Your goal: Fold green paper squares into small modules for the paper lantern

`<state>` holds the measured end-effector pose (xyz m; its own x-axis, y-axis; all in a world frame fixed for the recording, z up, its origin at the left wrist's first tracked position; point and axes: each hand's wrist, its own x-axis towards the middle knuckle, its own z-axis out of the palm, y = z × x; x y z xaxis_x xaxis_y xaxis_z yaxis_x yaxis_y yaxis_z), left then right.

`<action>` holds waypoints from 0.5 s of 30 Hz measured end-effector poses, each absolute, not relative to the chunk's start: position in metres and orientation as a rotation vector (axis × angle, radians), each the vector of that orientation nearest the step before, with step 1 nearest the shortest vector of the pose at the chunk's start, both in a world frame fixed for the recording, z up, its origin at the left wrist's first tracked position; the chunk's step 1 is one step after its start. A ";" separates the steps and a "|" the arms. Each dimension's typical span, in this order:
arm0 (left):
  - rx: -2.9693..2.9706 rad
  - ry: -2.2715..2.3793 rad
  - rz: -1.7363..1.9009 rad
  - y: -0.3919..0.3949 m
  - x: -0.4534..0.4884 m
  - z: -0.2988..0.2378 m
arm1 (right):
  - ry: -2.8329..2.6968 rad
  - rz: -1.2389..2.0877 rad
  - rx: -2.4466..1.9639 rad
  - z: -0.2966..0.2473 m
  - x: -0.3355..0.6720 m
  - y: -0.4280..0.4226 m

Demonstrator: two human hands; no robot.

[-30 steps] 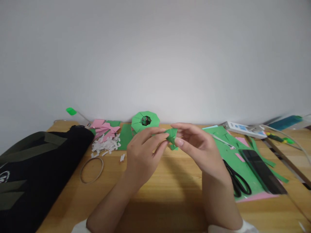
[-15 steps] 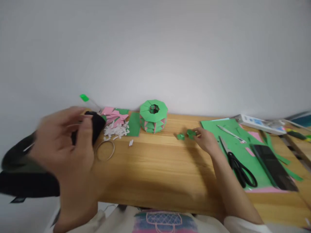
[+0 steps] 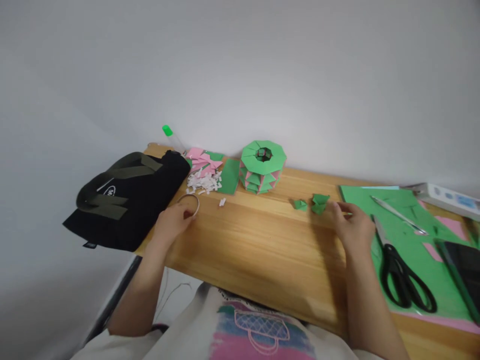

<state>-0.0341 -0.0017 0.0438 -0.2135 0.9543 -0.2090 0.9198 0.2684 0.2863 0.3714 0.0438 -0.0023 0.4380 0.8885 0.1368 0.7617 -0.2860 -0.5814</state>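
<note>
My left hand [image 3: 172, 222] rests at the table's left side, its fingers curled round the near edge of a thin beige ring [image 3: 198, 204] that looks like a roll of tape. My right hand [image 3: 354, 227] is just right of a folded green paper piece [image 3: 320, 203]. Its thumb and fingertips are drawn together, with nothing visible between them. A smaller green folded piece [image 3: 300, 204] lies to the left of that one. Between the hands, farther back, stands a ring-shaped green and pink paper model [image 3: 263, 167] with an octagonal top.
A black bag [image 3: 142, 200] covers the left end. Near it are white paper scraps [image 3: 204, 181], pink paper pieces [image 3: 202, 161] and a green card [image 3: 229, 176]. Scissors [image 3: 401, 275] and a pen [image 3: 397, 214] lie on green sheets [image 3: 358, 197], beside a phone [image 3: 463, 275].
My left hand has come down from in front of the bag to the beige ring. My right hand has drawn slightly away from the green piece. The view has turned left.
</note>
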 end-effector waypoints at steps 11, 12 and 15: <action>1.800 2.038 0.327 -0.024 -0.005 0.092 | -1.473 0.203 -1.672 0.028 0.339 0.023; 1.803 1.905 0.452 -0.026 0.002 0.097 | -1.551 0.240 -1.592 0.035 0.328 0.017; 1.892 1.657 0.535 -0.027 0.020 0.100 | -1.798 0.351 -1.363 0.049 0.299 0.001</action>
<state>0.0196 -0.0272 0.1003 0.1553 0.9857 -0.0662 0.7610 -0.0766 0.6442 0.2993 0.0013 0.0486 -0.0645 0.8934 0.4446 0.6609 0.3720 -0.6517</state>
